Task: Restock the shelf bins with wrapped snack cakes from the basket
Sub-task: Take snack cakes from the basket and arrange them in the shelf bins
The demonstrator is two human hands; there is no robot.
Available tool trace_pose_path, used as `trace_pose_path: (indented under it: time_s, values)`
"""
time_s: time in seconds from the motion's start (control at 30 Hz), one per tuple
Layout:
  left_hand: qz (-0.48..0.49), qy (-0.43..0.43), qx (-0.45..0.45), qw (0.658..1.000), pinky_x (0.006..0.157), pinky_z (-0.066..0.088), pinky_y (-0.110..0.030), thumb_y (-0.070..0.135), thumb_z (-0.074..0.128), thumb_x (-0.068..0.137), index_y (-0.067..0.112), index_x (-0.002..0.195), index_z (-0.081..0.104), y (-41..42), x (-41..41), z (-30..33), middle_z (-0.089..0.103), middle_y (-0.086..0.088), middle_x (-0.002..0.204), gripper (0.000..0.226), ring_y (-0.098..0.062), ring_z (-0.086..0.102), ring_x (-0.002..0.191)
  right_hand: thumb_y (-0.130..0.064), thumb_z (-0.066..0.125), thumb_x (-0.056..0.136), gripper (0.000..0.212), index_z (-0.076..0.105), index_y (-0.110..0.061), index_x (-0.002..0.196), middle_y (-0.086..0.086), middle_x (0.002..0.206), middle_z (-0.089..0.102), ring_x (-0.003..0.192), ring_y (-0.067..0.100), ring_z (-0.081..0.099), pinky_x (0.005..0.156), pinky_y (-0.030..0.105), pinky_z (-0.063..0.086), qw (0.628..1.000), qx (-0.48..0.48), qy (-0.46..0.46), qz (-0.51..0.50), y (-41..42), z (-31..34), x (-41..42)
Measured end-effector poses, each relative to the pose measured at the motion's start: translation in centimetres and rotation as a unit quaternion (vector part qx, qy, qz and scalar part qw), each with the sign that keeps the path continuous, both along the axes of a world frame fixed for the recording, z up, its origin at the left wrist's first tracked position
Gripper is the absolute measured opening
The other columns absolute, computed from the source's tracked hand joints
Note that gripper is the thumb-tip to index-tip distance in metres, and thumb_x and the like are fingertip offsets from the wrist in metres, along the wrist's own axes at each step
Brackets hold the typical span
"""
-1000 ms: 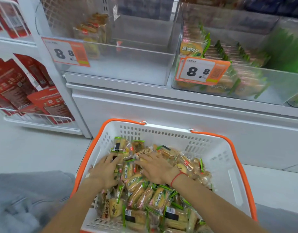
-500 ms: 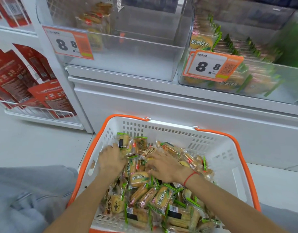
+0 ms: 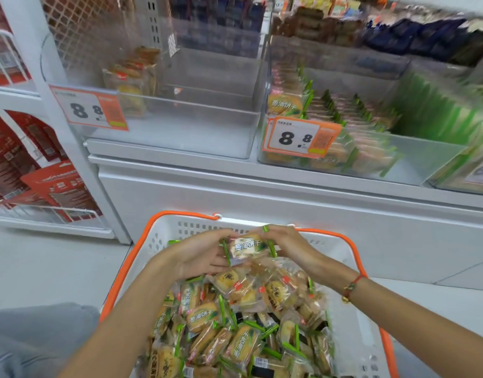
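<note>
A white basket with an orange rim [image 3: 352,242] stands on the floor below me, heaped with several wrapped snack cakes [image 3: 235,331] in clear and green wrappers. My left hand [image 3: 199,256] and my right hand [image 3: 286,245] hold a small stack of wrapped cakes [image 3: 246,248] between them, lifted above the heap near the basket's far wall. Fingers of both hands curl round the stack's ends. Above, the left clear shelf bin [image 3: 196,118] holds only a few cakes at its left. The right clear bin [image 3: 415,159] holds rows of green-wrapped cakes.
Orange price tags reading 8.8 hang on the left bin [image 3: 89,110] and the right bin [image 3: 300,137]. A white cabinet front [image 3: 289,203] rises behind the basket. Red boxes [image 3: 52,186] fill a wire rack at the left. My grey trouser leg [image 3: 30,342] is at lower left.
Both hands have come up out of the heap and toward the basket's far wall, now holding a gathered stack of cakes between them. The view has tilted up toward the shelf.
</note>
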State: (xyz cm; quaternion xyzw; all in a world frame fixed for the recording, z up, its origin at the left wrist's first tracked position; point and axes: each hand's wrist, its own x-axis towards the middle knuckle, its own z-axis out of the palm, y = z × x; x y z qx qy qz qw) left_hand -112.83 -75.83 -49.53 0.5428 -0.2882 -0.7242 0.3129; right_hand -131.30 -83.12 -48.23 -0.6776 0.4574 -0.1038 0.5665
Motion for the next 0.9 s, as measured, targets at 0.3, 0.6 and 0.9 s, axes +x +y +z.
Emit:
trace_pose_path:
  time_s: [0.3,0.6,0.9]
  values:
    - [-0.012,-0.114,-0.163,0.980,0.101,0.046,-0.029,0.032,0.063,0.089,0.023,0.118,0.067,-1.7,-3.6,5.1,0.070,0.004,0.113,0.030,-0.010,0.063,0.110,-0.022,0.072,0.085,0.013,0.069,-0.019,0.097,0.009,0.103,0.069,0.085,0.006,0.063,0.068,0.015,0.049,0.997,-0.073,-0.004,-0.002,-2.1,6.4,-4.9]
    - [0.251,-0.281,-0.434,0.818,0.072,0.047,-0.007,0.014,0.070,0.084,0.025,0.103,0.064,-5.7,-4.7,11.1,0.068,0.008,0.103,0.023,0.007,0.061,0.087,-0.020,0.078,0.078,0.022,0.066,-0.030,0.093,-0.013,0.088,0.069,0.082,0.001,0.062,0.070,0.014,0.046,0.926,-0.376,-0.007,0.005,-5.8,12.3,-7.4]
    - [0.157,-0.429,-0.459,0.762,0.104,0.041,-0.035,0.049,0.080,0.064,0.026,0.146,0.025,-12.0,-2.0,15.5,0.029,0.010,0.147,0.102,-0.004,0.038,0.124,-0.029,0.070,0.083,0.024,0.061,-0.025,0.105,-0.003,0.102,0.070,0.092,0.022,0.065,0.075,0.034,0.049,0.774,-0.584,0.224,-0.096,-15.3,20.7,-13.0]
